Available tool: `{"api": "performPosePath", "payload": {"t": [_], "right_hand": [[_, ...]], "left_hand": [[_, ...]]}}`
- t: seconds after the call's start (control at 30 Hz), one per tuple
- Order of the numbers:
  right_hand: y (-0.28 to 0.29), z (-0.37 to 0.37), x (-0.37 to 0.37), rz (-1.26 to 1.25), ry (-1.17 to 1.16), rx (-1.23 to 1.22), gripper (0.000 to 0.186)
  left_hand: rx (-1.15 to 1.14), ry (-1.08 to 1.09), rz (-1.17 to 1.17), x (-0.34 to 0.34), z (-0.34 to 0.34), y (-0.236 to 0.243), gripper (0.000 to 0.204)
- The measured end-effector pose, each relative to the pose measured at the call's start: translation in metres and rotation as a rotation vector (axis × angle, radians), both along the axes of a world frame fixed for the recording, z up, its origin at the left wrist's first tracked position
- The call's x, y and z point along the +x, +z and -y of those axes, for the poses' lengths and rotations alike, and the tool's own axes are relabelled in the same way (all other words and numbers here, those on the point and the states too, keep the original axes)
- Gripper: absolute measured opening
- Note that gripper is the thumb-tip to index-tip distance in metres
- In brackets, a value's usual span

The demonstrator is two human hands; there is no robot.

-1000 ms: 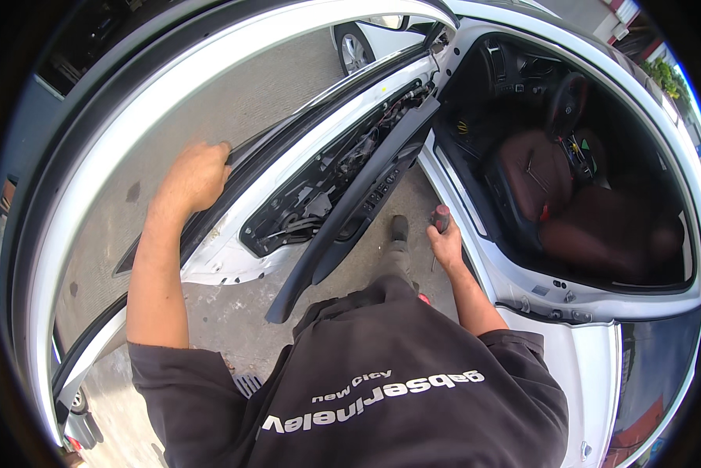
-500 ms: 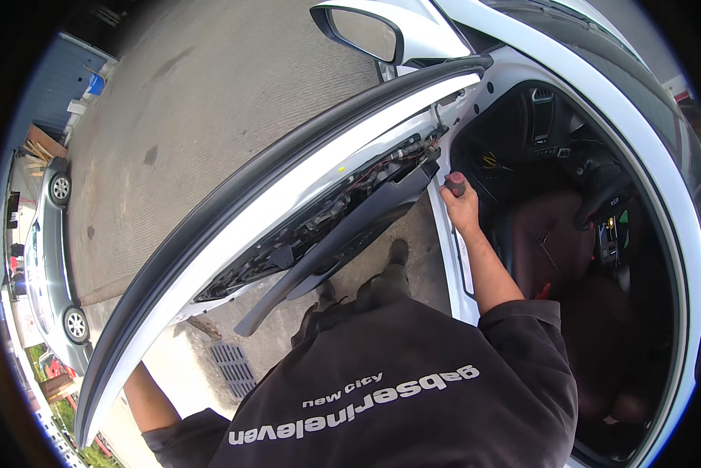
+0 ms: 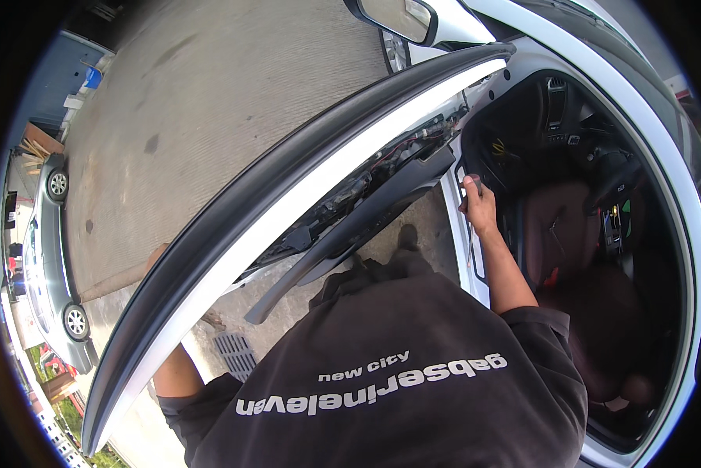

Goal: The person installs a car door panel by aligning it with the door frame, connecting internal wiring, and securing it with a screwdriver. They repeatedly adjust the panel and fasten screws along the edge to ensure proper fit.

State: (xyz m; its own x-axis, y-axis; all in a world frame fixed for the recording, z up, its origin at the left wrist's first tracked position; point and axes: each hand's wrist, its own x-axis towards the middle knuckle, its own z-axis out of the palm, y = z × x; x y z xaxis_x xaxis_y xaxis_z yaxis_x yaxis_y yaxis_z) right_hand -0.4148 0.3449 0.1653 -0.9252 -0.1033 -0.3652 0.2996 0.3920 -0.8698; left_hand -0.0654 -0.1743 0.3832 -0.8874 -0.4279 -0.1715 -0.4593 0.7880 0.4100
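My right hand (image 3: 483, 209) is closed around the dark red handle of a screwdriver (image 3: 476, 185), held beside the white car's door sill; its thin shaft points back toward me. My left forearm (image 3: 180, 373) reaches behind the open white car door (image 3: 233, 248). A small part of my left hand (image 3: 157, 254) shows past the door's outer edge; its fingers are hidden. The dark door trim panel (image 3: 374, 209) hangs tilted away from the door's inner side. In the gap between them, wiring and mechanism (image 3: 358, 187) show.
A dark red seat (image 3: 557, 261) with a thin metal tool (image 3: 554, 224) lies inside the car. Yellow-handled pliers (image 3: 498, 147) are on the footwell side. The wing mirror (image 3: 413, 19) juts out ahead. A floor drain grate (image 3: 235, 352) is at left; a silver car (image 3: 47, 257) stands farther off.
My right hand has turned, and the screwdriver's shaft now shows. Part of my left hand has appeared beyond the door's outer edge. The view of the door and cabin has shifted slightly.
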Motion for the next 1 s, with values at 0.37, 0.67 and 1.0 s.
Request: {"api": "performPosePath", "payload": {"t": [0.37,0.67,1.0], "right_hand": [[0.028,0.128,0.04,-0.544,0.743,0.278,0.051],[0.0,0.15,0.015,-0.448,1.195,0.668,0.06],[0.005,0.112,-0.002,-0.304,1.111,0.444,0.054]], "left_hand": [[-0.621,-0.303,-0.449,-0.02,-0.111,0.044,0.027],[0.132,0.151,-0.13,-0.013,-0.191,-0.165,0.045],[0.047,0.2,0.416,-0.02,-0.196,-0.326,0.055]]}}
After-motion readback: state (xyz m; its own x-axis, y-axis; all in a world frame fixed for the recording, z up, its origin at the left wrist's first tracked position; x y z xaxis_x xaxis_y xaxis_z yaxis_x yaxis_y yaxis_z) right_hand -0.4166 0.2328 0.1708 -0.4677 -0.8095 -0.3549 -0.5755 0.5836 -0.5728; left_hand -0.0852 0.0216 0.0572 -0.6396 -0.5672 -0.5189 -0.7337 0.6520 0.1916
